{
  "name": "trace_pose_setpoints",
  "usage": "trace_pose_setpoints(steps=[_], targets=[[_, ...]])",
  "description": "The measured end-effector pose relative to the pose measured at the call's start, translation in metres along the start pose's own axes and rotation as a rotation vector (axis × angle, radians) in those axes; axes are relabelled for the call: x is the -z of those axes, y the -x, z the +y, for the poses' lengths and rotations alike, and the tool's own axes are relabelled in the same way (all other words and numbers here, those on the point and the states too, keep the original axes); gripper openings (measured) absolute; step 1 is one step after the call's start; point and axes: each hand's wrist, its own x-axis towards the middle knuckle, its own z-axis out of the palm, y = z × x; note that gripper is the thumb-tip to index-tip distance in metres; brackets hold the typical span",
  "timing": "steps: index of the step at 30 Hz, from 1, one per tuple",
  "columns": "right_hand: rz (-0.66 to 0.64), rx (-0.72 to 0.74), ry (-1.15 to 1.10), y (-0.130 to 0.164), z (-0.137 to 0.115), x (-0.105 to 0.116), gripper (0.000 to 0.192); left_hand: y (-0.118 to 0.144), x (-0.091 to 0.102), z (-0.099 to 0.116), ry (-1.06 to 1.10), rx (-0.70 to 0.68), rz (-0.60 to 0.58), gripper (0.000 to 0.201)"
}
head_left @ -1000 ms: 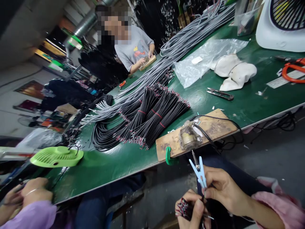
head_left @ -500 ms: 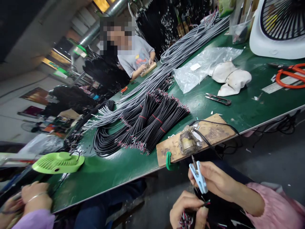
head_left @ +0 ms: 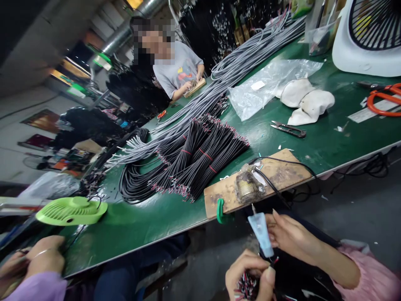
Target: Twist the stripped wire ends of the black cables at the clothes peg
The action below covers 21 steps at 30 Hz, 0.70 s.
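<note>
Here, left fingers [head_left: 244,261] clasp bundled wires [head_left: 246,286].

A white fan [head_left: 363,62] is standing on the green desk [head_left: 175,215] at the right, with orange-handled scissors [head_left: 379,112] lying nearby and small snips [head_left: 291,129] resting beside a bunched white cloth [head_left: 296,94]. A clear plastic bag [head_left: 247,98] is lying between the cloth and some long grey cables [head_left: 249,54]. At the left, a lime-green vented appliance [head_left: 72,212] is resting, while a person in a grey shirt [head_left: 175,73] is facing the desk from its far side.
</note>
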Motion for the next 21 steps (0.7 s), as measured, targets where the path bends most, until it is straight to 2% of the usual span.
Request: trace_pose_setpoints(steps=[3, 6, 10, 13, 16, 19, 21], targets=[[0.031, 0.06, 0.302, 0.011, -0.004, 0.005, 0.037, 0.008, 0.004, -0.003, 0.011, 0.105, -0.016, 0.028], [0.063, 0.103, 0.609, 0.023, -0.009, 0.001, 0.03, 0.019, 0.005, -0.006, 0.024, 0.305, 0.027, 0.031], [0.007, 0.187, 0.826, 0.03, -0.013, -0.011, 0.029, 0.032, 0.0, -0.01, 0.097, 0.485, 0.079, 0.037], [-0.013, 0.22, 0.841, 0.029, -0.016, -0.014, 0.031, 0.036, 0.001, -0.012, 0.119, 0.49, 0.068, 0.037], [-0.022, 0.229, 0.843, 0.03, -0.02, -0.011, 0.03, 0.035, 0.006, -0.013, 0.056, 0.412, 0.045, 0.036], [-0.144, 0.248, 0.856, 0.034, -0.023, -0.008, 0.032, 0.033, 0.01, -0.013, -0.035, 0.339, 0.026, 0.036], [-0.225, 0.268, 0.873, 0.035, -0.024, -0.007, 0.035, 0.032, 0.011, -0.013, -0.052, 0.341, 0.03, 0.037]])
